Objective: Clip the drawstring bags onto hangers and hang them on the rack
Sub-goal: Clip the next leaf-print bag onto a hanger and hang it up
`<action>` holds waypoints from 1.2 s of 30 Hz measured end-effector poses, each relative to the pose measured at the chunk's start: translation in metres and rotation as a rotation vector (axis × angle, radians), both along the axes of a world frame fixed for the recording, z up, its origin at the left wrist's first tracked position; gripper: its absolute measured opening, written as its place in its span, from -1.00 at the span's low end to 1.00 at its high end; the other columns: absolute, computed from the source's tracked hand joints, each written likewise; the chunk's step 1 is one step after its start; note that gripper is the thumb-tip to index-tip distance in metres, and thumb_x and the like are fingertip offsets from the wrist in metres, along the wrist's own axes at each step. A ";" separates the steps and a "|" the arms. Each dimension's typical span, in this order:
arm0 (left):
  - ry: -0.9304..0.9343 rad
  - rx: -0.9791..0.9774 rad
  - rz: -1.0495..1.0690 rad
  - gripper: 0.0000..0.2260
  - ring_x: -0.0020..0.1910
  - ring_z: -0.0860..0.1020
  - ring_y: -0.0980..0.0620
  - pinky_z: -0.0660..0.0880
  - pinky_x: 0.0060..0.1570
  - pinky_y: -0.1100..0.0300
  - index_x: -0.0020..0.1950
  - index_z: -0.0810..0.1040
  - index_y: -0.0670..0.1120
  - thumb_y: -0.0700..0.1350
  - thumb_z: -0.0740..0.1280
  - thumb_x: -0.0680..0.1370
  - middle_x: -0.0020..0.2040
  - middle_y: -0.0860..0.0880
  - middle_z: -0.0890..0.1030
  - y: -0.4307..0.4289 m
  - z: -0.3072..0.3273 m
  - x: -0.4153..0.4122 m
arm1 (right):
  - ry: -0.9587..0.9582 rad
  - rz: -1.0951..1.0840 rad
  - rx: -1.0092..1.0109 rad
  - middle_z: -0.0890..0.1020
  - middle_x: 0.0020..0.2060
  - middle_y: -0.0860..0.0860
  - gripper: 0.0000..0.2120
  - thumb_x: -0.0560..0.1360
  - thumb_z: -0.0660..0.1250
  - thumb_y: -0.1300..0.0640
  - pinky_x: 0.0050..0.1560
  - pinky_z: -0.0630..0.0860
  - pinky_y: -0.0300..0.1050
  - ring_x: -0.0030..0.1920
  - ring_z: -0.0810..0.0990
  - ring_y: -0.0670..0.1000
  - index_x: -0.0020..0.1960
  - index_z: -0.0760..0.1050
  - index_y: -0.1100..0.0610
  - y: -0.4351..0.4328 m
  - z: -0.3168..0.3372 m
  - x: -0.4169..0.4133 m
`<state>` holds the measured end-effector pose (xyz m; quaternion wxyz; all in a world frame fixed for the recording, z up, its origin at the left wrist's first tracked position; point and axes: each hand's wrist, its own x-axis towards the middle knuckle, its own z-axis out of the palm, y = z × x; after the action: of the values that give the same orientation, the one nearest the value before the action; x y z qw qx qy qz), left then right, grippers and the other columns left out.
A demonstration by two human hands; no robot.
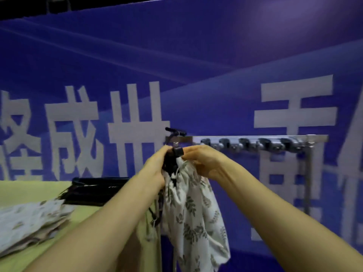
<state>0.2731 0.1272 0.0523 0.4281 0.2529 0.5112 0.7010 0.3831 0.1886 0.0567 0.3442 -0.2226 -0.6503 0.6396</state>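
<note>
Below rack (245, 138) | both hands (157, 165) (202, 161) gripping leaf-print bag (192, 209) | banner (196, 65) characters blurred

My left hand (155, 167) and right hand (204, 163) grip a black hanger (173, 154) with a leaf-print drawstring bag (192, 209) dangling from it, just below the metal rack (255, 138). More bags (29, 222) and hangers (92, 191) lie on the yellow-green counter (29, 191).

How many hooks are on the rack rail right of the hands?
5 hooks, spaced along the rack rail; blur or the hands may hide more.
</note>
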 end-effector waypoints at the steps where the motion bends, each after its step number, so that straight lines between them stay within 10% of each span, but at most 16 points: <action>1: 0.003 -0.018 0.017 -0.66 -0.26 0.55 -0.10 0.53 -0.23 0.10 0.03 0.55 -0.15 0.04 0.42 0.38 -0.21 -0.13 0.59 0.014 -0.007 0.007 | -0.052 -0.062 0.054 0.57 -0.49 0.06 -0.79 0.50 0.20 0.41 -0.51 0.41 -0.32 -0.56 0.53 -0.07 -0.20 0.54 0.22 0.011 -0.005 0.009; 4: -0.063 -0.042 0.040 -0.32 -0.08 0.60 -0.18 0.57 -0.09 0.02 0.21 0.53 -0.14 0.10 0.52 0.15 0.07 -0.20 0.62 0.048 -0.028 0.011 | -0.292 -0.346 0.264 0.51 -0.53 0.02 -0.81 0.42 0.36 0.40 -0.53 0.39 -0.34 -0.61 0.46 -0.16 -0.29 0.56 0.17 0.048 -0.017 0.031; 8: -0.114 0.003 0.058 -0.68 -0.13 0.63 -0.22 0.60 -0.08 -0.10 0.03 0.52 -0.19 -0.04 0.48 0.39 -0.07 -0.24 0.62 0.083 -0.038 0.013 | -0.614 -0.579 0.451 0.61 -0.40 0.06 -0.85 0.36 0.49 0.16 -0.14 0.59 0.01 -0.27 0.60 0.06 -0.37 0.61 0.10 0.106 -0.026 0.048; 13: -0.080 0.017 0.104 -0.71 -0.03 0.63 -0.25 0.56 0.07 -0.22 -0.15 0.49 -0.18 -0.01 0.49 0.39 0.00 -0.26 0.64 0.128 -0.036 0.010 | -0.935 -0.721 0.648 0.57 -0.34 0.10 -0.64 0.38 0.45 -0.11 -0.33 0.37 -0.13 -0.31 0.50 0.09 -0.12 0.65 0.21 0.136 -0.023 0.053; 23: -0.090 0.003 0.127 -0.70 -0.04 0.65 -0.25 0.55 0.10 -0.20 -0.12 0.55 -0.21 0.00 0.49 0.39 -0.02 -0.28 0.66 0.174 -0.046 -0.016 | -0.675 -0.358 0.346 0.58 -0.51 0.01 -0.87 0.48 0.35 0.31 -0.38 0.56 -0.30 -0.52 0.53 -0.14 -0.22 0.63 0.22 0.198 -0.019 0.060; 29: -0.108 -0.002 0.137 -0.67 -0.02 0.64 -0.27 0.55 0.08 -0.23 -0.14 0.50 -0.21 0.00 0.51 0.37 0.03 -0.31 0.63 0.180 -0.056 -0.015 | -0.605 -0.299 0.289 0.52 -0.49 -0.03 -0.79 0.56 0.24 0.21 -0.35 0.49 -0.29 -0.50 0.46 -0.14 -0.24 0.54 0.15 0.200 -0.037 0.058; 33: -0.115 0.013 0.143 -0.71 -0.02 0.63 -0.27 0.54 0.09 -0.22 -0.17 0.46 -0.20 -0.03 0.49 0.40 0.00 -0.30 0.63 0.175 -0.052 -0.010 | -0.664 -0.163 0.290 0.56 -0.26 0.04 -0.57 0.41 0.36 -0.21 -0.12 0.48 -0.14 -0.19 0.53 -0.02 -0.03 0.61 0.16 0.189 -0.044 0.057; 36: -0.115 0.026 0.152 -0.74 -0.05 0.63 -0.26 0.57 0.05 -0.16 -0.20 0.43 -0.17 -0.07 0.46 0.43 -0.08 -0.26 0.61 0.167 -0.045 -0.008 | -0.789 -0.085 0.415 0.68 -0.06 0.05 -0.64 0.36 0.46 -0.11 0.08 0.56 0.00 0.02 0.63 0.04 0.02 0.62 0.12 0.181 -0.046 0.058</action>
<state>0.2650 0.2942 0.0076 0.3988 0.1782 0.4944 0.7516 0.4406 0.3701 0.0106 0.1330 -0.4022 -0.8368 0.3469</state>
